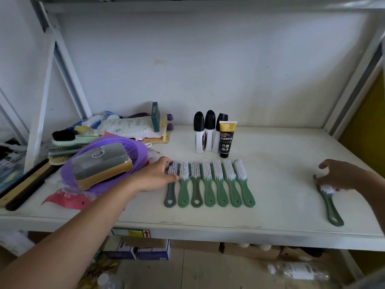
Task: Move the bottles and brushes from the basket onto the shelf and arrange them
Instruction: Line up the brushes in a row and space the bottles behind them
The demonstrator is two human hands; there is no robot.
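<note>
Several green-handled brushes [209, 182] with white bristles lie side by side in a row on the white shelf [281, 147]. A grey-handled brush [170, 195] lies at the row's left end, and my left hand [158, 176] rests against its bristle head. Far right, my right hand [341, 174] touches the bristle head of a lone green brush [331, 207] lying near the front edge. Behind the row stand three white bottles with black caps [208, 132] and a black and yellow tube [226, 139].
A purple basket [137, 147] at left holds a grey and tan block. Around it lie other brushes [64, 142], packets and a teal box [155, 116]. Shelf uprights rise at both sides. Boxes [137, 247] sit below the shelf.
</note>
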